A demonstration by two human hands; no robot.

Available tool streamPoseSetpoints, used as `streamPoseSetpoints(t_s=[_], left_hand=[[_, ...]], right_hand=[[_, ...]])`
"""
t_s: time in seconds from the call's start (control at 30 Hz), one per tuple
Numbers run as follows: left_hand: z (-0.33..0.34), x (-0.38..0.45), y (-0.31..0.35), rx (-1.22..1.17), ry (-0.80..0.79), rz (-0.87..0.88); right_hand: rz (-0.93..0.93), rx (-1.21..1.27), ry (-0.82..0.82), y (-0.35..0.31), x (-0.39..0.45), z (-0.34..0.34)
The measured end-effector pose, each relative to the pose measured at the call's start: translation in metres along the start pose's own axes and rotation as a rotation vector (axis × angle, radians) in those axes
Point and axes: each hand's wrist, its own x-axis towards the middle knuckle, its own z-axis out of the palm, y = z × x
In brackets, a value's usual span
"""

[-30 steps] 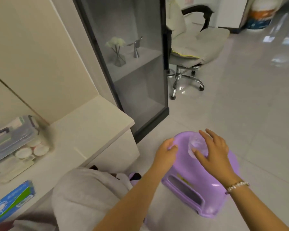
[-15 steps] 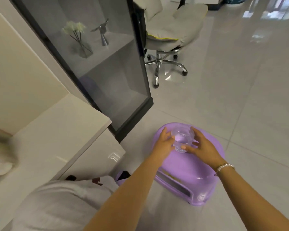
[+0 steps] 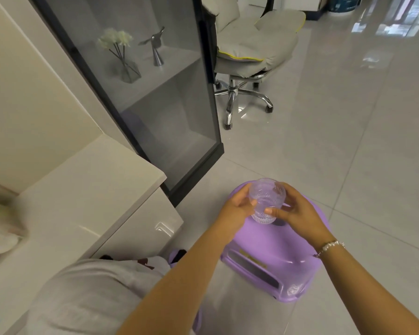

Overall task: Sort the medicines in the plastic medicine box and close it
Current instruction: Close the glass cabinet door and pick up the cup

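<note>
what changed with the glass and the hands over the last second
The clear glass went from resting under the right hand on the purple stool to a two-handed grip, the left hand joining, and now looks lifted slightly. The stool stayed put.

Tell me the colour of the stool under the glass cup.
Purple stool, seen in the head view, beneath the clear ribbed glass cup.

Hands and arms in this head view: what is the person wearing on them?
Both forearms are bare, with no sleeves showing and no gloves. The right hand has a thin beaded bracelet of pale, shiny beads around its wrist. The left hand and its wrist carry nothing that shows. No rings can be made out on either hand.
</note>
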Motion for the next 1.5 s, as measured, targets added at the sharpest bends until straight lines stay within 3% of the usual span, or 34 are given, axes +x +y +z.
streamPoseSetpoints(t_s=[0.4, 0.7, 1.13, 1.5], left_hand=[[-0.094, -0.107, 0.077, 0.030, 0.201, 0.324], [-0.197, -0.214, 0.089, 0.023, 0.447, 0.382], [-0.313, -0.310, 0.013, -0.137, 0.870, 0.268], [-0.356, -0.324, -0.052, -0.258, 1.003, 0.117]], right_hand=[[-0.265, 0.016, -0.204, -0.134, -0.006, 0.089], [-0.392, -0.004, -0.438, -0.205, -0.017, 0.223], [-0.379, -0.072, -0.829, -0.222, -0.041, 0.401], [-0.254, -0.143, -1.041, -0.187, -0.036, 0.467]])
